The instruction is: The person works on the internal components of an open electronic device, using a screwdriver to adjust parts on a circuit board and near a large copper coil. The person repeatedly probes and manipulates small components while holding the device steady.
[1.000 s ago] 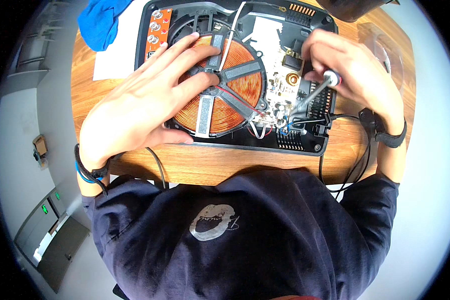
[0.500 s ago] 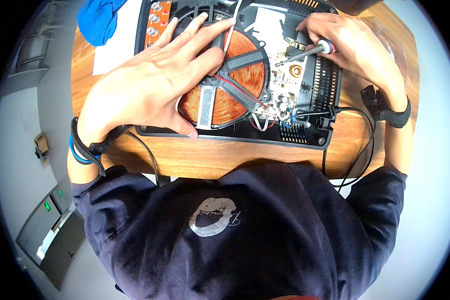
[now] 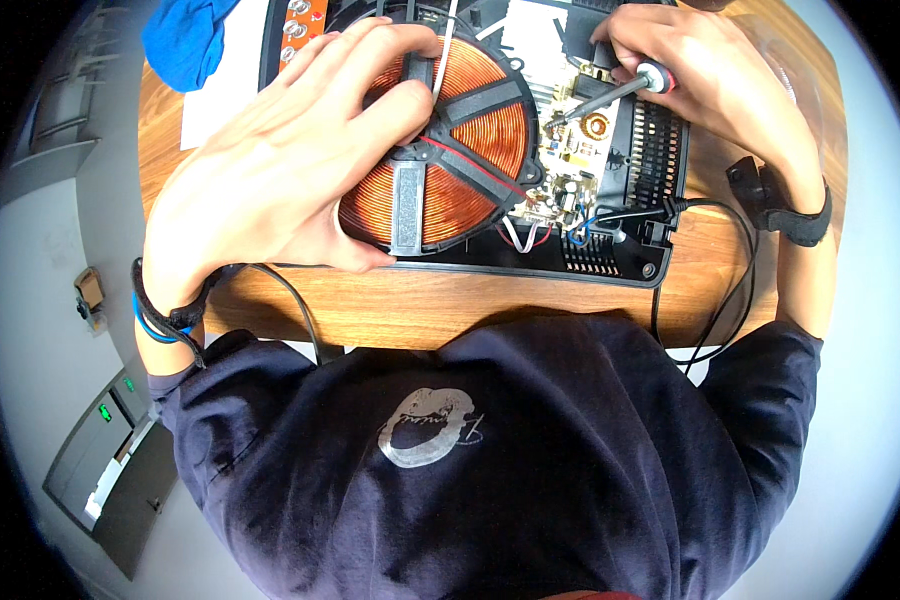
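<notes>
A round copper coil (image 3: pixel 490 150) with black spokes sits in the opened black housing (image 3: pixel 530 264) of an induction cooker. Around the coil's left side, my left hand (image 3: pixel 300 150) has its thumb at the lower rim and its bent fingers over the top. My right hand (image 3: pixel 685 65) grips a screwdriver (image 3: pixel 615 97) by its red and dark handle. The shaft slants down to the left, and its tip meets the pale circuit board (image 3: pixel 575 150) beside the coil. A white strip (image 3: pixel 446 60) crosses the coil near my left fingers; a red wire runs across the spokes.
An orange board (image 3: pixel 295 35) with round parts lies at the housing's far left. Past it are a blue cloth (image 3: pixel 185 50) and white paper (image 3: pixel 203 118). A black cord (image 3: pixel 745 290) loops off the wooden table (image 3: pixel 420 310) at right; another cable (image 3: pixel 295 303) hangs at left.
My left fingers have curled more around the coil, which has shifted slightly left against the housing. The screwdriver stays at nearly the same spot on the board.
</notes>
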Motion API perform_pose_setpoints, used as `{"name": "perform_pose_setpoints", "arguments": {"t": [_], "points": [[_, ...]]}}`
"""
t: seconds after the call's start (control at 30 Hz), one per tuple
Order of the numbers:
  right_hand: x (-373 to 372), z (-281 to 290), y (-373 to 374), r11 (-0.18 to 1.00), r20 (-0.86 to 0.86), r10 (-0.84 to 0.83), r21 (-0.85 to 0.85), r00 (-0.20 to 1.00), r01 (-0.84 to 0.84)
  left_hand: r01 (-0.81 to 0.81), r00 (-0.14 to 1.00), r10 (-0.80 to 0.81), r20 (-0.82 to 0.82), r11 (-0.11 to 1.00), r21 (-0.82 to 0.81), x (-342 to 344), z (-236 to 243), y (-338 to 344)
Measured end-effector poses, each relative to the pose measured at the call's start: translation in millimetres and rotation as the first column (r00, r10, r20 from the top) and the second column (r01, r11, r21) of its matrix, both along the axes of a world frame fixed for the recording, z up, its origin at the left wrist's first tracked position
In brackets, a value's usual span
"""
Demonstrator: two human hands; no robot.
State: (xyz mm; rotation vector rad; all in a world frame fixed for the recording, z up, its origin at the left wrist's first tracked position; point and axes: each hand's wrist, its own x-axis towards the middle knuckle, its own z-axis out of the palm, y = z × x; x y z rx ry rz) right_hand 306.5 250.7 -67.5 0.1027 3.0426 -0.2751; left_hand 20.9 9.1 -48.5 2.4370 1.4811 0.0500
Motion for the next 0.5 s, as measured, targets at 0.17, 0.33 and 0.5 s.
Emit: {"name": "perform_pose_setpoints", "arguments": {"t": [0.17, 0.33, 0.5], "points": [[1.6, 3.1, -2.7, 0.999, -0.057, 0.034, -0.001, 0.998, -0.034, 0.007, 0.999, -0.008, 0.032, 1.0, 0.029, -2.5, -2.6, -2.4], [2.6, -1.3, 0.4, 0.999, -0.027, 0.013, -0.035, 1.0, -0.014, 0.015, 1.0, -0.015, 0.018, 1.0, 0.018, 1.5, 1.6, -1.4], [0.1, 2.4, -2.1, 0.999, -0.052, 0.045, -0.008, 0.998, -0.045, 0.01, 1.0, -0.011, 0.023, 1.0, 0.019, 1.9, 2.6, -2.1]]}}
